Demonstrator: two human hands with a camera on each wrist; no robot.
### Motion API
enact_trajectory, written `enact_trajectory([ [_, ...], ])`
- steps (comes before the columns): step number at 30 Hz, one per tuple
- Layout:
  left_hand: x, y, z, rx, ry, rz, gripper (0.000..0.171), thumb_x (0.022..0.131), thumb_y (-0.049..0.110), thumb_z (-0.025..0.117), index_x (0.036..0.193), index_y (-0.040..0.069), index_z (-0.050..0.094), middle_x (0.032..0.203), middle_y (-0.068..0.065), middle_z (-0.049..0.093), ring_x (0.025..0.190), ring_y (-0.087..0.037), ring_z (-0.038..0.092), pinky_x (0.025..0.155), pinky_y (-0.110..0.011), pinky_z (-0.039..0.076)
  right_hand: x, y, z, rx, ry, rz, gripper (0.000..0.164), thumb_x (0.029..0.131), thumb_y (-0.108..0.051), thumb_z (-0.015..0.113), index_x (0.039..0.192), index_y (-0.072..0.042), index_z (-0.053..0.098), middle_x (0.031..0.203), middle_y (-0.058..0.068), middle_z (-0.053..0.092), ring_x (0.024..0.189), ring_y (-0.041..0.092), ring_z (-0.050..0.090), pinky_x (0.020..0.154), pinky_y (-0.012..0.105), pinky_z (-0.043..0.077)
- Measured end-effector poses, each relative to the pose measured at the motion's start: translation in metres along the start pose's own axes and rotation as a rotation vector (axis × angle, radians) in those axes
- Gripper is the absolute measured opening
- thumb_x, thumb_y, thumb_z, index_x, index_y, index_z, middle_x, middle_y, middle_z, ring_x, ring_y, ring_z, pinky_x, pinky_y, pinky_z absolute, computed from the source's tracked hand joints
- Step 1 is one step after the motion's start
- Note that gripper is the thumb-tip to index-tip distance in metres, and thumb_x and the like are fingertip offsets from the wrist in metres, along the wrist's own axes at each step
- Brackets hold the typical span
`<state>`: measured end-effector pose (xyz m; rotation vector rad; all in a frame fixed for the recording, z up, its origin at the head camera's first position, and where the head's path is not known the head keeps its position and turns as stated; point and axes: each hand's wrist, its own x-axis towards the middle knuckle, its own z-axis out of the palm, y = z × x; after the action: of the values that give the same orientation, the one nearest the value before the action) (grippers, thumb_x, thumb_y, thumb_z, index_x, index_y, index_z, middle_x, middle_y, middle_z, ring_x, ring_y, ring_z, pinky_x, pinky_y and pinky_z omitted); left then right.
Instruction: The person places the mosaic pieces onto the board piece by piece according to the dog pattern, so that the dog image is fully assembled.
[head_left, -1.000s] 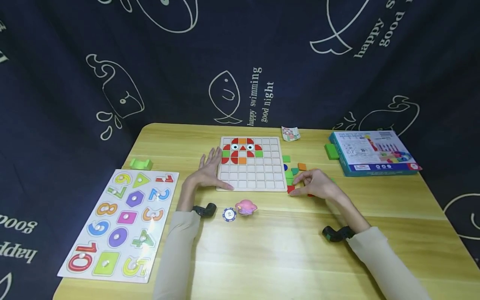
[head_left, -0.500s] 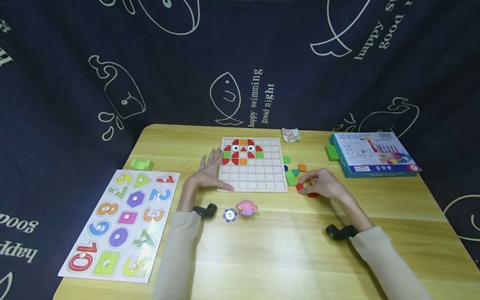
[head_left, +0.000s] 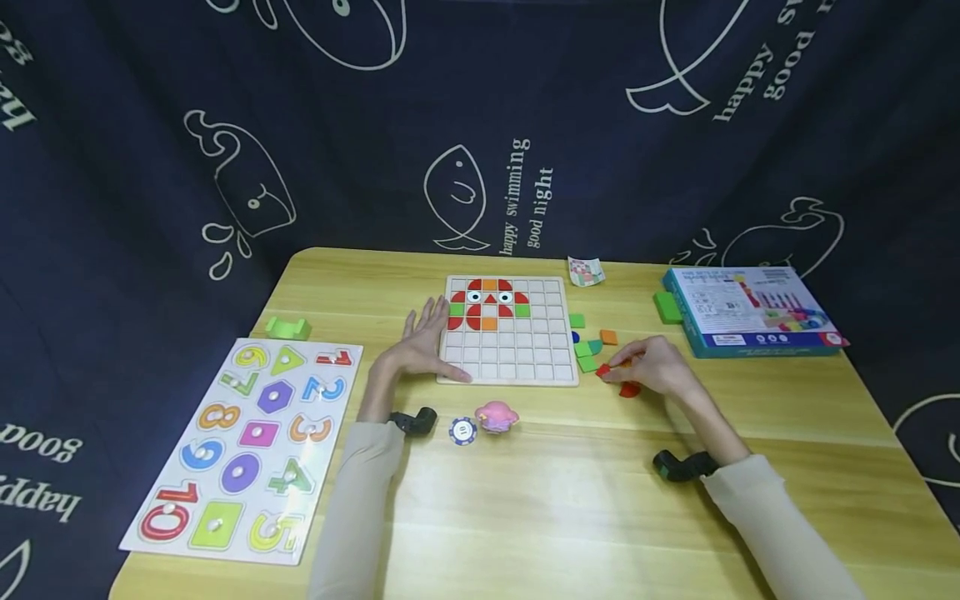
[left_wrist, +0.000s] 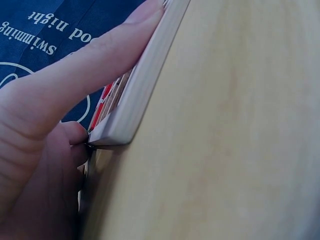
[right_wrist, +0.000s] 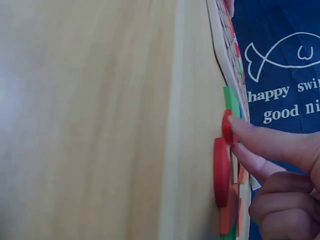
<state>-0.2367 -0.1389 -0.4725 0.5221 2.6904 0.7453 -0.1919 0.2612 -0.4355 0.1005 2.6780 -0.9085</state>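
A wooden grid board (head_left: 510, 362) lies on the table, its upper left part filled with red, orange and green tiles and two eye tiles. My left hand (head_left: 417, 348) rests at its left side, fingers spread along the edge. In the left wrist view the thumb (left_wrist: 95, 65) lies along the board's rim (left_wrist: 135, 110). To the right of the board, my right hand (head_left: 654, 367) pinches a small red tile (head_left: 603, 370) between thumb and index finger; the same red tile (right_wrist: 227, 127) shows in the right wrist view. Another red piece (right_wrist: 221, 172) lies close by.
Green tiles (head_left: 585, 350) and an orange tile (head_left: 609, 337) lie beside the board. A number puzzle (head_left: 255, 450) is at left, a blue box (head_left: 750, 308) at back right. A pink toy (head_left: 497, 417) and a poker chip (head_left: 462, 431) sit in front; a picture card (head_left: 585, 271) lies behind.
My right hand has moved a little to the right, bringing the red tile away from the board's edge and the green tiles. My left hand stays at the board.
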Motion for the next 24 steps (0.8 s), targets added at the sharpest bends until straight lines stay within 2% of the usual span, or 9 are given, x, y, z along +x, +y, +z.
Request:
enact_trajectory([
  [4, 0.000, 0.000, 0.001, 0.000, 0.007, -0.003, 0.143, 0.058, 0.069, 0.080, 0.155, 0.010, -0.007, 0.164, -0.008, -0.014, 0.151, -0.024, -0.019, 0.122, -0.050, -0.013, 0.002, 0.000, 0.002, 0.064, -0.042, -0.027, 0.033, 0.075, -0.025, 0.083, 0.103, -0.010, 0.075, 0.059, -0.004, 0.036, 0.056, 0.014, 0.034, 0.049, 0.023, 0.023],
  [11, 0.000, 0.000, 0.001, -0.007, 0.008, 0.002, 0.143, 0.058, 0.068, 0.080, 0.155, 0.009, -0.006, 0.164, -0.008, -0.014, 0.151, -0.025, -0.018, 0.122, -0.051, -0.013, 0.006, 0.000, 0.009, 0.167, -0.063, -0.026, 0.039, 0.071, -0.026, 0.085, 0.105, -0.009, 0.074, 0.059, -0.006, 0.033, 0.055, 0.012, 0.031, 0.049, 0.024, 0.022],
  [14, 0.000, 0.000, 0.001, -0.008, 0.000, -0.001, 0.143, 0.057, 0.069, 0.080, 0.155, 0.009, -0.006, 0.164, -0.007, -0.014, 0.151, -0.024, -0.019, 0.122, -0.051, -0.014, 0.007, 0.000, 0.012, 0.141, -0.041, -0.042, 0.036, 0.073, -0.026, 0.084, 0.103, -0.008, 0.074, 0.058, -0.005, 0.033, 0.054, 0.013, 0.031, 0.047, 0.025, 0.021],
  [19, 0.000, -0.001, 0.001, -0.010, -0.003, -0.011, 0.144, 0.056, 0.069, 0.080, 0.155, 0.010, -0.005, 0.164, -0.006, -0.014, 0.151, -0.023, -0.019, 0.122, -0.049, -0.014, 0.008, -0.003, 0.013, 0.052, 0.013, -0.086, 0.031, 0.083, -0.028, 0.076, 0.106, -0.007, 0.072, 0.059, -0.002, 0.038, 0.052, 0.013, 0.035, 0.043, 0.023, 0.024],
  [24, 0.000, -0.001, 0.000, -0.005, -0.007, -0.011, 0.145, 0.056, 0.070, 0.080, 0.155, 0.011, -0.007, 0.163, -0.006, -0.016, 0.150, -0.022, -0.021, 0.122, -0.049, -0.015, 0.013, -0.027, 0.016, 0.096, 0.049, -0.103, 0.029, 0.084, -0.030, 0.074, 0.105, -0.010, 0.072, 0.058, -0.003, 0.036, 0.051, 0.013, 0.032, 0.044, 0.023, 0.024],
])
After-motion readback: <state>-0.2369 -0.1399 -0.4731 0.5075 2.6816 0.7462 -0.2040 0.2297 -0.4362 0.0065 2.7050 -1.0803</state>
